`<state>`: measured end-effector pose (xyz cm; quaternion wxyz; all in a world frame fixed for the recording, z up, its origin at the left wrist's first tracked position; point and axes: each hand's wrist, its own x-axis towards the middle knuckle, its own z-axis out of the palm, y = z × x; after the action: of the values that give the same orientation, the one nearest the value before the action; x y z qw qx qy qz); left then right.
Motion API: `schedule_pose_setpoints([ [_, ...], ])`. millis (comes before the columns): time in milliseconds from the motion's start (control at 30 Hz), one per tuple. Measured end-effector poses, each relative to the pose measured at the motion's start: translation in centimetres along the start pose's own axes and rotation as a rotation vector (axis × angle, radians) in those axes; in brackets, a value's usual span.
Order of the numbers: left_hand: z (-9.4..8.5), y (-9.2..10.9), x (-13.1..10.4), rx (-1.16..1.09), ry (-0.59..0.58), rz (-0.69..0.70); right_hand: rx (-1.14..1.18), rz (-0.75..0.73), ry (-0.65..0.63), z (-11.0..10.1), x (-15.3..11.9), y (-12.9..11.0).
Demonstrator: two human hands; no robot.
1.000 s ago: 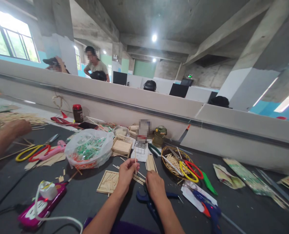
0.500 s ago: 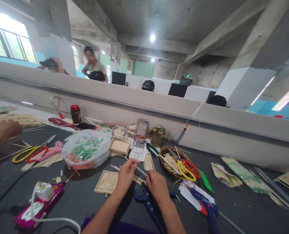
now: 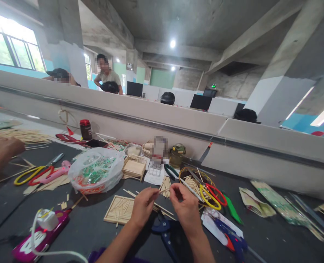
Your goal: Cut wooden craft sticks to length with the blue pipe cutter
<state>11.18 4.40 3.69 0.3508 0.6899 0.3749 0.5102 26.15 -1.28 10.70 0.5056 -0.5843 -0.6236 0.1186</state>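
Observation:
A short wooden stick [image 3: 164,190] spans the gap between my two hands. My left hand [image 3: 145,205] pinches its left end, and my right hand [image 3: 186,206] has thumb and forefinger closed on the right end. Beneath my hands lie dark blue cutters [image 3: 164,228] and a few long sticks [image 3: 166,210]. Left of my left hand is a flat wooden stick panel [image 3: 118,209] with loose short pieces on it. Behind the hands stand a small wooden tray-like frame [image 3: 134,166] and a white sheet [image 3: 154,175] with a printed grid.
At left are a plastic bag [image 3: 96,171], scissors [image 3: 38,174] and a magenta power strip [image 3: 43,233]; another person's hand [image 3: 7,148] is beyond. At right are a stick basket [image 3: 191,182], more scissors [image 3: 212,195] and a blue glue gun [image 3: 230,233].
My right hand has lifted off the cutters area and turned, its fingers now pinching the stick near my left hand's fingertips. The view has shifted slightly.

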Motion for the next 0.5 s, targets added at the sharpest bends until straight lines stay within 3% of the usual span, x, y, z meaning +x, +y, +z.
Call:
schedule_pose_setpoints([
  [133, 0.2, 0.5, -0.1, -0.112, 0.022, -0.096, 0.215, 0.087, -0.108, 0.9, 1.2, 0.0],
  [300, 0.3, 0.0, -0.3, -0.183, 0.039, -0.157, 0.183, 0.024, -0.333, 2.2, 2.1, 1.0],
  [400, 1.1, -0.1, 0.3, -0.165, 0.063, -0.199, 0.184, -0.016, -0.297, 2.5, 2.2, 2.0],
  [500, 2.8, -0.1, 1.8, -0.166, -0.003, -0.180, 0.149, -0.038, -0.145, 2.3, 2.3, 4.0],
])
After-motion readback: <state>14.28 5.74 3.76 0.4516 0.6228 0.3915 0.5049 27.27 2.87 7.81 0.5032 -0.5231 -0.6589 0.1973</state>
